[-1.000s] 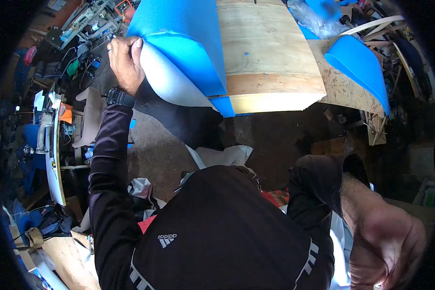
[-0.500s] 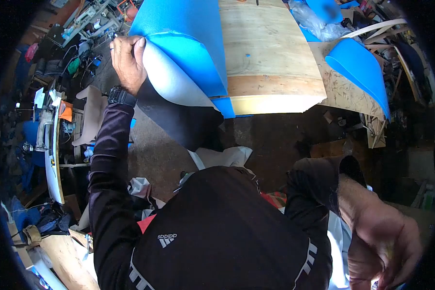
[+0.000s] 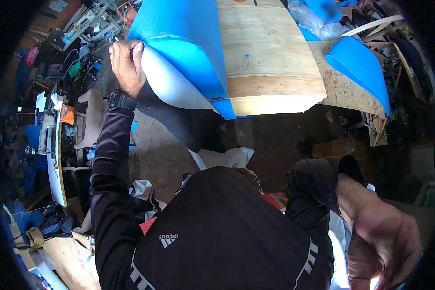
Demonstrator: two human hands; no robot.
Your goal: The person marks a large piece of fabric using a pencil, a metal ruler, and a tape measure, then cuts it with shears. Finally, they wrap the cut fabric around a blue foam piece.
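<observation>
My left hand (image 3: pixel 127 66) pinches the upper corner of a pale grey, flexible sheet (image 3: pixel 171 82), thumb against fingers. The sheet hangs in a curve beside blue foam (image 3: pixel 186 63), lifted away from its lower edge. That foam covers the left side of a plywood-topped block (image 3: pixel 270 53). Well apart from the block, my right hand (image 3: pixel 384 239) is low at the right with its fingers curled downward. The frame edge partly cuts off its fingertips, and whatever they hold is not clear.
A curved blue foam piece (image 3: pixel 357 70) lies on a chipboard panel (image 3: pixel 343 96) to the right, near clear plastic wrap (image 3: pixel 311 21). Wood strips are piled beyond it. At the left stand a beige chair-like piece (image 3: pixel 93 118) and a cluttered bench (image 3: pixel 58 169).
My left hand keeps its pinch on the sheet and has shifted very slightly left. The view has tilted a little; my right hand stays nearly in place.
</observation>
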